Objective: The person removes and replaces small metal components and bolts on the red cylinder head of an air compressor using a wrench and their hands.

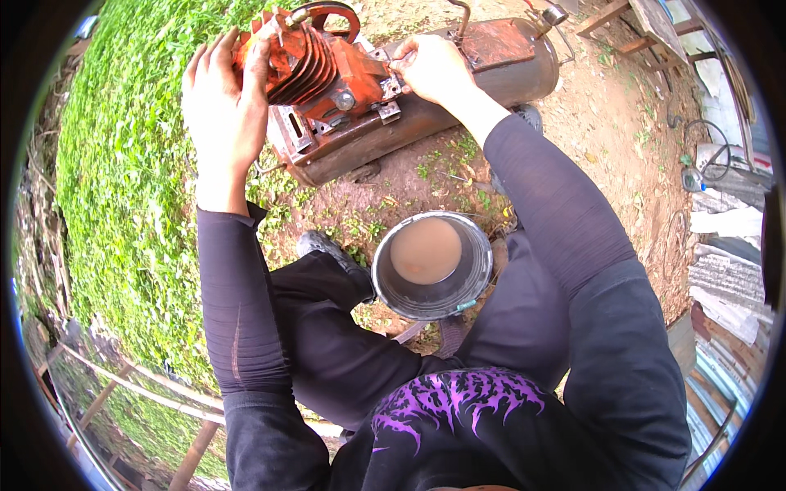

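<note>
An orange-red air compressor pump with cooling fins sits on top of a rusty horizontal tank at the far side. My left hand grips the left end of the pump, its fingers and thumb around the finned head. At the pump's right base my right hand is closed in a pinch close to a metal bracket. Whatever lies between those fingertips is too small to make out. Nearer, between my legs, stands a dark bucket partly filled with murky brown water.
Green grass spreads on the left, and bare dirt on the right. A wooden bench stands at the far right. Corrugated sheets and scrap line the right edge. A wooden rail runs along the lower left.
</note>
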Tool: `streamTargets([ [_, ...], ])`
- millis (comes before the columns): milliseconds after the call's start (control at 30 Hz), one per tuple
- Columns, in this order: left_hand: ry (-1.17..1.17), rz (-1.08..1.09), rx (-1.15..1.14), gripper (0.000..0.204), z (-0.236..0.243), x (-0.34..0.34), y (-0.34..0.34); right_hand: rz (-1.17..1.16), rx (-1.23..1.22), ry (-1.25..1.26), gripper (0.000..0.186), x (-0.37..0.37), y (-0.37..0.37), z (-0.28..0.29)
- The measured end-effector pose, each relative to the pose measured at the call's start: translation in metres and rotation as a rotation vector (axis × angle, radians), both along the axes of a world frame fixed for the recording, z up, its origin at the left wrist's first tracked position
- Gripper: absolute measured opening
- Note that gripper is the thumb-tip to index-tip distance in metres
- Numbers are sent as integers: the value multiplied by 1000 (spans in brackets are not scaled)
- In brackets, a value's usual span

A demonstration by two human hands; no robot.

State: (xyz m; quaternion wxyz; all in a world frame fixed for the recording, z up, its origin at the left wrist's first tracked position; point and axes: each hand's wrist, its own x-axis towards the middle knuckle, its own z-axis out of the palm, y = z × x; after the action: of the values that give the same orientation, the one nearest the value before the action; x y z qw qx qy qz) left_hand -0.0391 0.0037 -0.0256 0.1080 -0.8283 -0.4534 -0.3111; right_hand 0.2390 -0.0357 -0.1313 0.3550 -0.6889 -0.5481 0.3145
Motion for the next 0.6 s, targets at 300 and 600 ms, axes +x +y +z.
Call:
streamTargets([
  [300,-465,-285,38,12,14,12,-67,23,174,-387,17,-5,-2,5],
  [600,276,159,-1163,21,-301,-73,-160,11,-267,-242,9,34,-33,102],
])
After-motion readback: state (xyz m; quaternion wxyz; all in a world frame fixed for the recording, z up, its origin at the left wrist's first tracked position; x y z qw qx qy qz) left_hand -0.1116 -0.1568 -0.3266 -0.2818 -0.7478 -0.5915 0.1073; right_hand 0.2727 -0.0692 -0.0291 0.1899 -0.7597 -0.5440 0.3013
